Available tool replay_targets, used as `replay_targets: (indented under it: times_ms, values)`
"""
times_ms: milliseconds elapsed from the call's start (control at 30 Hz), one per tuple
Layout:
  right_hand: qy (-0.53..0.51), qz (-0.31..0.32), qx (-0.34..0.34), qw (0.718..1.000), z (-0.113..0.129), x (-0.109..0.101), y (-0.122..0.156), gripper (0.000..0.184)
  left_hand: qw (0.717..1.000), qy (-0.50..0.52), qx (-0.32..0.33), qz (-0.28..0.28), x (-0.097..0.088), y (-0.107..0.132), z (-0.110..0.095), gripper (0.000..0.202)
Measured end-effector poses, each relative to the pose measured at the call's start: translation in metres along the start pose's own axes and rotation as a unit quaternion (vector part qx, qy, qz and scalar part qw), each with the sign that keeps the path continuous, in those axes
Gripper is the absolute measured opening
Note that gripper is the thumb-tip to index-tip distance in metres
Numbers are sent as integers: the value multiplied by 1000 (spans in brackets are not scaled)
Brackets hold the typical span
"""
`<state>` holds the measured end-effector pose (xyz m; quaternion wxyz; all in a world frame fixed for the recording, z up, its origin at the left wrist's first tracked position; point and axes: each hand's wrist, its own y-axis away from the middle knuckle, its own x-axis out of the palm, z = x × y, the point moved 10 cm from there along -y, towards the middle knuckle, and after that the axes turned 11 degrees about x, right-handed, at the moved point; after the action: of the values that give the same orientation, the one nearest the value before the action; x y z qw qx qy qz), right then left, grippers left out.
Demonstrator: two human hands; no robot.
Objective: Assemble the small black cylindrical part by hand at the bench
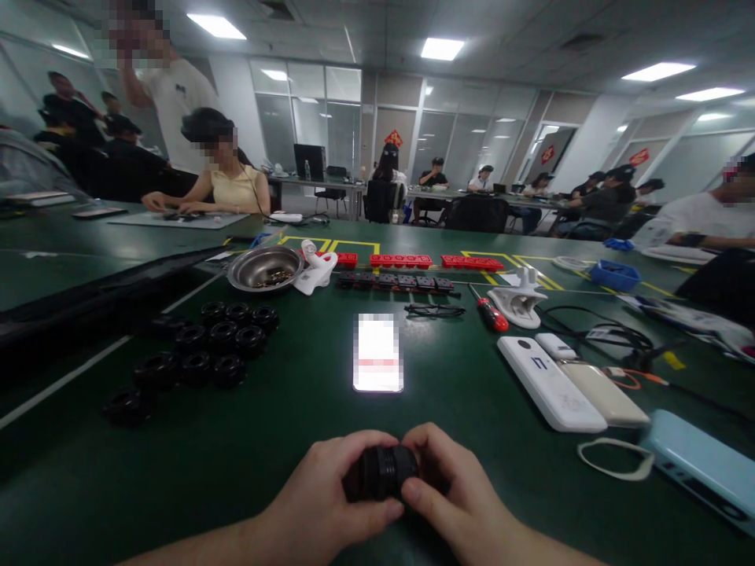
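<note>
Between both hands, low in the middle of the head view, is a black ribbed plastic fitting (pixel 386 472), lying on its side. My left hand (pixel 322 491) wraps round its left end, thumb below and fingers above. On the right end, my right hand (pixel 451 479) closes with thumb and fingers. Parts of the fitting are hidden by the fingers. Beyond the hands lies a phone (pixel 378 354) with its screen lit. Several black ring-shaped parts (pixel 197 368) stand in a group to the left.
A metal bowl (pixel 265 270) holds small brass-coloured pieces. Red trays (pixel 401 261) and a row of black parts (pixel 395 283) lie farther back. On the right are a screwdriver (pixel 492 312), a white power bank (pixel 551 383), a light-blue device (pixel 701 468) and cables. Other people sit around.
</note>
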<state>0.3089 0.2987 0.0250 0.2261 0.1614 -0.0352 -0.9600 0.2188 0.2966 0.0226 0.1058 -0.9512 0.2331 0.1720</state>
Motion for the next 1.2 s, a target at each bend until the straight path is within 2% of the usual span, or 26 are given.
replay_targets:
  times_ms: [100,233,367,500,633,767,967,1067,1200]
  values:
    - [-35,-7,-22,999,1,-2,4,33,1000,13,-5,-8,-1,1,-1,25]
    - [-14,-17,-66,998,4,-5,7,36,1000,-13,-7,-26,-4,2,-4,25]
    - [83,-86,-90,989,9,-15,6,42,999,-48,-2,-15,-3,2,-4,31]
    - [179,-64,-105,976,17,-5,2,52,998,-58,25,17,3,1,-2,38]
    - [159,-64,-94,981,20,-7,2,48,1000,7,21,19,4,1,6,35]
    - [120,-38,-89,988,20,-5,4,45,998,65,1,8,3,0,10,28]
    - [146,-65,-102,982,19,-8,4,51,1000,30,-2,-5,0,-1,8,33]
    - [169,-56,-95,980,15,-4,1,51,1000,25,-2,-1,0,0,10,39]
    - [147,-50,-95,983,16,-4,-1,44,993,119,-14,1,5,0,16,34]
